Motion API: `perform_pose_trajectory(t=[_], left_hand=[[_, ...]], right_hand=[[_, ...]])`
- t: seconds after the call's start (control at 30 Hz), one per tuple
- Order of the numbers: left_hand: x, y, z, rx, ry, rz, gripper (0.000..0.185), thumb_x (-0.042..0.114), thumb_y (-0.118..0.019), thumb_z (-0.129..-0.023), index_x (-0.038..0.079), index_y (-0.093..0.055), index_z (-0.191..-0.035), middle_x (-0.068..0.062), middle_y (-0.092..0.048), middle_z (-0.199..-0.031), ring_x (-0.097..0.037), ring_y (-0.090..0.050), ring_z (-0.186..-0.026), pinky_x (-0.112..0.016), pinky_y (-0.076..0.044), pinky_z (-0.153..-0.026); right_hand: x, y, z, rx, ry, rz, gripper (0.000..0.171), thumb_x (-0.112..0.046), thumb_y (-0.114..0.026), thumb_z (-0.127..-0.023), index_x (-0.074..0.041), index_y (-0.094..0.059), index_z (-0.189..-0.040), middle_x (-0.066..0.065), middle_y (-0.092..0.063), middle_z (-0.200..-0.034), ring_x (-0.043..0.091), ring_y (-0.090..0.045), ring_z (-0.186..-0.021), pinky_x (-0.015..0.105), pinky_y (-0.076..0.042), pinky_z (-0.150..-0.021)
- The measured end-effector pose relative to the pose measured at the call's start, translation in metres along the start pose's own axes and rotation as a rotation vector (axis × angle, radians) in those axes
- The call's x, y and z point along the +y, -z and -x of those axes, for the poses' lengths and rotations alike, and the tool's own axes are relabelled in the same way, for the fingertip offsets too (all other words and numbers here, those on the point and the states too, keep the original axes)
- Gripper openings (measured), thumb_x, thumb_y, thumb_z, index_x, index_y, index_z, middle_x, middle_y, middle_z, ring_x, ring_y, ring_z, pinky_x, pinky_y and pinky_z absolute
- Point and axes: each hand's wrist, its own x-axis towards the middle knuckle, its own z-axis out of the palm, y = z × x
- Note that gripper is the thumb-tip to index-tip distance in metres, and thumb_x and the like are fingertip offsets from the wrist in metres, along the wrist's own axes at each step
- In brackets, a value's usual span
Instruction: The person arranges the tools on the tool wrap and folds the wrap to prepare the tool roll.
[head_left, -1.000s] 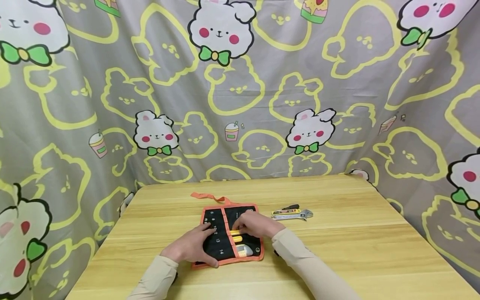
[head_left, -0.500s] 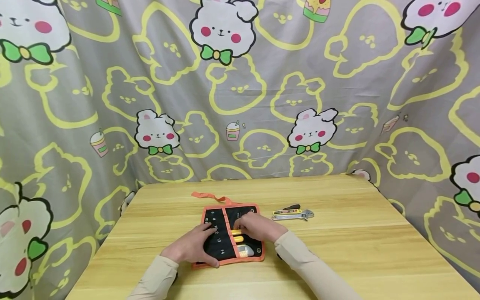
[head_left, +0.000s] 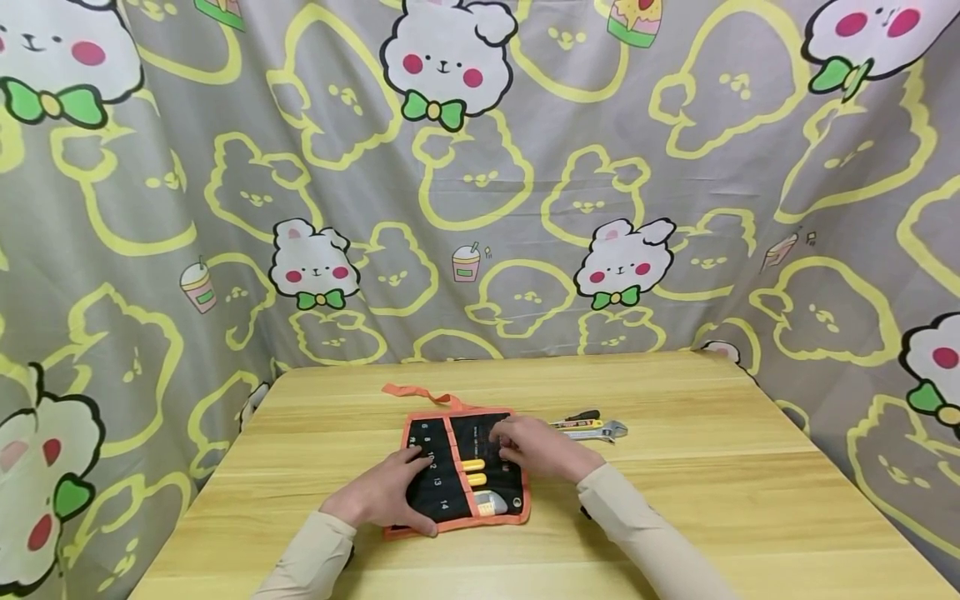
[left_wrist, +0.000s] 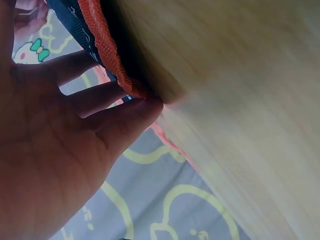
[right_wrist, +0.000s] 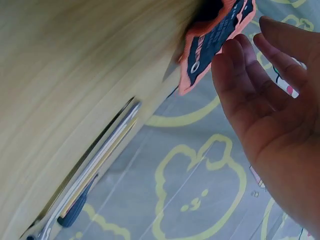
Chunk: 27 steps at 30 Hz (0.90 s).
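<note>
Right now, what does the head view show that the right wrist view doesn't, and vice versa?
Head only: the left hand resting flat on the tool roll, the yellow-handled tools in its pockets, and the size numbers on them.

Right wrist only: the palm side of the right hand, fingers straight, holding nothing.

Both: the tool roll's orange-edged corner, the wrench and the knife beside it, the wooden table, the cartoon cloth.

The right hand (head_left: 542, 446) now sits farther toward the right edge of the tool roll (head_left: 461, 471), lifted off the yellow-handled tools (head_left: 472, 472) it covered a second ago. Both yellow handles show in full, and the hand's fingers are straightened above the pouch's upper right part. Its sleeve (head_left: 637, 533) has shifted to the right with it.
</note>
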Motion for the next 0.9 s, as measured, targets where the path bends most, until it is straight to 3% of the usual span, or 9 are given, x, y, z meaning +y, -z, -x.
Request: perform_pose_trajectory(t=[0.53,0.9], left_hand=[[0.000,-0.002,0.000,0.008,-0.002,0.000,0.105,0.063,-0.088,-0.068,0.010,-0.050,-0.151,-0.019,-0.035,-0.162,-0.042,-0.036,-0.147,-0.059,-0.039,-0.112],[-0.001,-0.001,0.002,0.007,-0.001,0.005,0.106,0.062,-0.089,-0.069,0.009,-0.049,-0.152,-0.020,-0.035,-0.162,-0.042,-0.035,-0.148,-0.060,-0.039,-0.112]], right_hand=[[0.033,0.021,0.040,0.098,-0.051,0.076,0.024,-0.019,-0.070,-0.099,-0.008,-0.070,-0.120,0.008,-0.068,-0.112,0.023,-0.068,-0.095,0.040,-0.057,-0.081],[0.070,0.028,0.074,0.178,-0.054,0.142,0.022,-0.017,-0.077,-0.093,-0.008,-0.074,-0.113,0.004,-0.066,-0.104,0.019,-0.062,-0.089,0.037,-0.054,-0.075]])
